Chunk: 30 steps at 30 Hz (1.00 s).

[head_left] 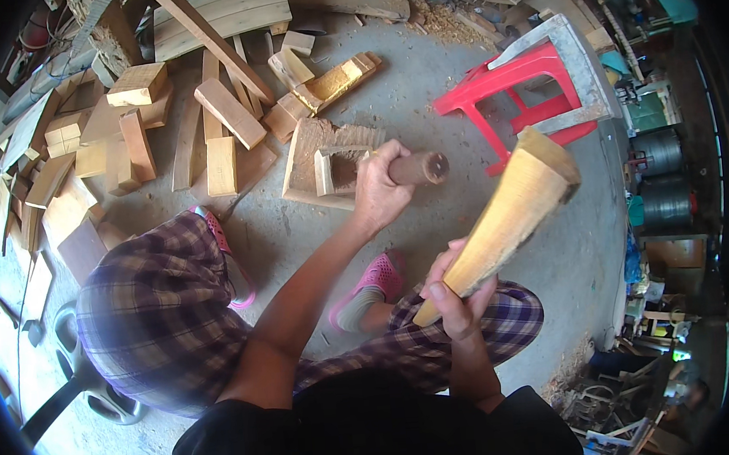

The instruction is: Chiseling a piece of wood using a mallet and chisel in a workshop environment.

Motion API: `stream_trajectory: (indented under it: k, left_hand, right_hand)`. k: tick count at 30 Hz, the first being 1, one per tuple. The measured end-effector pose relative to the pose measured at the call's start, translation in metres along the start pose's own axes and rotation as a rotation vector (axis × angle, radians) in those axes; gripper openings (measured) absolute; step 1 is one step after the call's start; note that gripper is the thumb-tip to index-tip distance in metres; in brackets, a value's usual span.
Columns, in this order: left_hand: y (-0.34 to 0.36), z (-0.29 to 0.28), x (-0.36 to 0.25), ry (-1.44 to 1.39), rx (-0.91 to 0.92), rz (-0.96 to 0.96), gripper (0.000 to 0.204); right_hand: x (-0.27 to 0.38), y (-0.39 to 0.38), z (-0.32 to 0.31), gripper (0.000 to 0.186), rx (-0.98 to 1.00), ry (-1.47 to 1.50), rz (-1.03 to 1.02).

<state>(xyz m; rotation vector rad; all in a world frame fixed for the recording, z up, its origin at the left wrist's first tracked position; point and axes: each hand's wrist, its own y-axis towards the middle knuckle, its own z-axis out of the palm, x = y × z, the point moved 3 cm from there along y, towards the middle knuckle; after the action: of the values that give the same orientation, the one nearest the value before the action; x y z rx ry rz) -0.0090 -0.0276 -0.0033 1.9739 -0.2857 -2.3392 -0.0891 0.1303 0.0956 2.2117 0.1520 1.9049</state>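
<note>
Spreading across the grey floor (pixel 584 280), loose blocks and boards (pixel 137 144) crowd the upper left, apparently kept aside to leave working space by the feet. Plaid-clad legs (pixel 158 301) are bent wide, a stance that seems to give both arms room. A red plastic stool (pixel 526 66) sits apart at upper right, clear of the arms. Near the middle, a hollowed wooden block (pixel 300 177) lies on the floor ahead of the feet, within easy reach. A pale wedge-shaped club (pixel 508 226) is raised in the right hand (pixel 462 292), fingers closed around its narrow end, likely because that part suits the palm and leaves the broad end free. The left hand (pixel 381 191) grips a round wooden handle (pixel 415 169) over the block, its end left exposed beyond the fist; the handle's other end is hidden.
</note>
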Motion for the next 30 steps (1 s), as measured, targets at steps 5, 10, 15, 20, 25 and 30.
stream_trajectory:
  k: [5,10,15,20,25,30]
  left_hand:
    - [-0.027,0.03,0.096,-0.381,0.064,-0.103,0.036]
    - [-0.017,0.023,0.001,0.064,0.082,0.302,0.027]
    - [-0.011,0.013,-0.003,0.096,0.077,0.115,0.03]
    - [-0.007,0.01,0.0,0.002,0.05,0.089,0.023]
    - [-0.006,0.007,-0.006,0.054,0.017,0.049,0.023]
    - [-0.004,0.004,0.007,-0.021,-0.019,0.017,0.023]
  right_hand:
    - [-0.023,0.003,0.018,0.047,0.062,-0.292,0.239]
    - [-0.004,-0.011,-0.004,0.059,-0.104,-0.167,0.104]
    - [-0.013,-0.008,0.0,0.059,-0.195,-0.134,0.131]
    - [-0.014,-0.008,0.003,0.055,-0.084,-0.249,0.161]
    - [-0.014,-0.015,-0.005,0.056,-0.166,-0.147,-0.005]
    - [-0.025,-0.006,0.004,0.056,-0.154,-0.26,0.22]
